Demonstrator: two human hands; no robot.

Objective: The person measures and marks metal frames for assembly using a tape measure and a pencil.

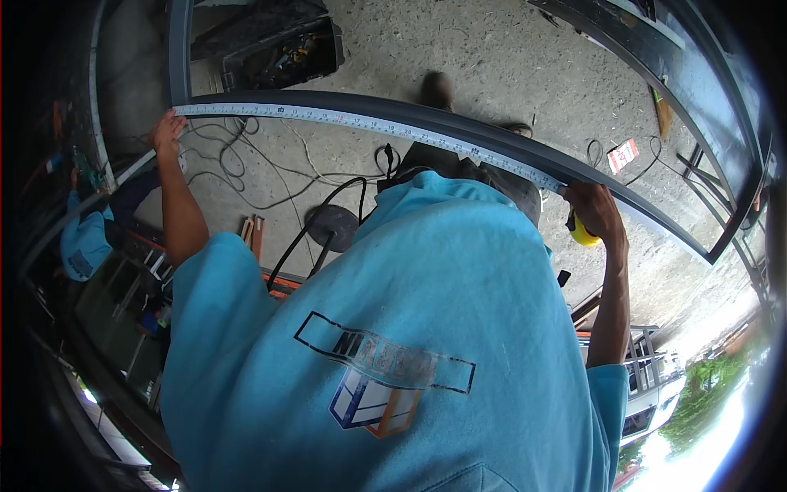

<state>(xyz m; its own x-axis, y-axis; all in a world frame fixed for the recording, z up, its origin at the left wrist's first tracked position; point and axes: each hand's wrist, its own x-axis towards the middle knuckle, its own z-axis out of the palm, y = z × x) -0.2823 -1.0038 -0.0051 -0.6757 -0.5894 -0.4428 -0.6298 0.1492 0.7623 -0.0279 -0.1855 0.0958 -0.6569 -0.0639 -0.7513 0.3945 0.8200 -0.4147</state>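
Observation:
A tape measure's long white blade (361,123) is drawn out along a dark grey metal frame (525,148). Its free end lies by the frame's left corner, where my left hand (168,131) pinches it. On the right, my right hand (594,207) is wrapped around the tape measure's yellow case (582,232), close to the frame's near edge. Part of the case is hidden behind my fingers and palm.
Beyond the frame, a black toolbox (283,57) with tools stands open on the concrete floor. Cables (238,156) lie loosely at left. A red-and-white card (623,156) rests at right. Another person in a blue shirt (86,238) is at far left.

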